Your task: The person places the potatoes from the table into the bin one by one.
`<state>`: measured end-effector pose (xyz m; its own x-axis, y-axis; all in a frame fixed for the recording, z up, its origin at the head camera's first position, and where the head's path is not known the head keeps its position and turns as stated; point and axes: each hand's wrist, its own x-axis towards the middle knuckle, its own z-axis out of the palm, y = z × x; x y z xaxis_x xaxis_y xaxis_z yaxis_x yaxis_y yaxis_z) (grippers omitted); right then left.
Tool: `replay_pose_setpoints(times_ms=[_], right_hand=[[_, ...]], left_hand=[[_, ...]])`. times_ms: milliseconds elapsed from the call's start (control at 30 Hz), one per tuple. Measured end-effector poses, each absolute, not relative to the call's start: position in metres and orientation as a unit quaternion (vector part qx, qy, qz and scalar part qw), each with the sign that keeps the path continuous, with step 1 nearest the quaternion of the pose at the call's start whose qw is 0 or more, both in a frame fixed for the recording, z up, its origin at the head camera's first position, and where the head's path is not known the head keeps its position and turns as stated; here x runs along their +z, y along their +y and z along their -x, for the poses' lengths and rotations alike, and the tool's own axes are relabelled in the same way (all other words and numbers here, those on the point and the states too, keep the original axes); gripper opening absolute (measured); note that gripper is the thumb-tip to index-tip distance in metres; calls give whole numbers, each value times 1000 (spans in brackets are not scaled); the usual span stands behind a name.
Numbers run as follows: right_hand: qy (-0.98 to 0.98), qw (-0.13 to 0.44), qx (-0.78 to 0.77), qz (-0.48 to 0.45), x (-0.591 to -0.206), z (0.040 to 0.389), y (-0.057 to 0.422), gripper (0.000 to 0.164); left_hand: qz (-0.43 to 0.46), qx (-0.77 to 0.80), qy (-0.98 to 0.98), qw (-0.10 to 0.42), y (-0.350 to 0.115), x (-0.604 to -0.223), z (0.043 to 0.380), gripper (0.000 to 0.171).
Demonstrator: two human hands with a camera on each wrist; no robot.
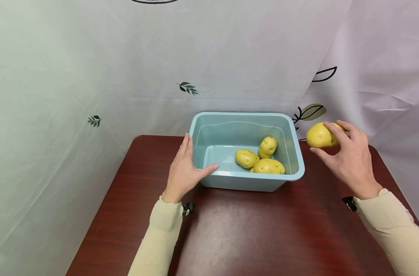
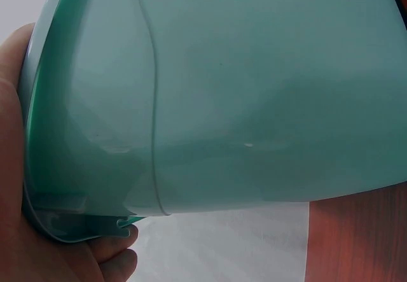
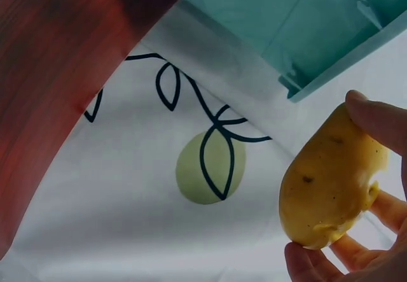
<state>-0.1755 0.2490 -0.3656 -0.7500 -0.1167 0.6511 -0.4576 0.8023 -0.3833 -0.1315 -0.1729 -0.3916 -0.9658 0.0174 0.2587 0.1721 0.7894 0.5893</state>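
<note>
A light blue plastic bin [image 1: 252,184] stands on the table with several yellow potatoes [image 1: 246,158] in its right half. My left hand [image 1: 184,170] holds the bin's near left corner. Its thumb lies over the front rim, while the fingers run along the left side. In the left wrist view, fingertips [image 2: 119,266] show below the rim at that corner. Off the bin's right side, my right hand [image 1: 355,159] grips another potato [image 1: 319,136] between thumb and fingers, raised above the table. Dark spots mark this potato's skin in the right wrist view.
The reddish-brown wooden table [image 1: 244,230] reaches back to a pale fabric backdrop [image 1: 244,53] printed with leaves, close behind the bin. More fabric hangs at both sides. Inside the bin, the potatoes lie against one another near the front right.
</note>
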Motion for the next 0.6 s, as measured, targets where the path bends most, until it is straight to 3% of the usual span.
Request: replay_pose_setpoints(times_ms=[600], right_hand=[[-886,320,277,-188,-355,176,227,76]], left_hand=[[52,-318,-939,124,-173,-392,132,121]])
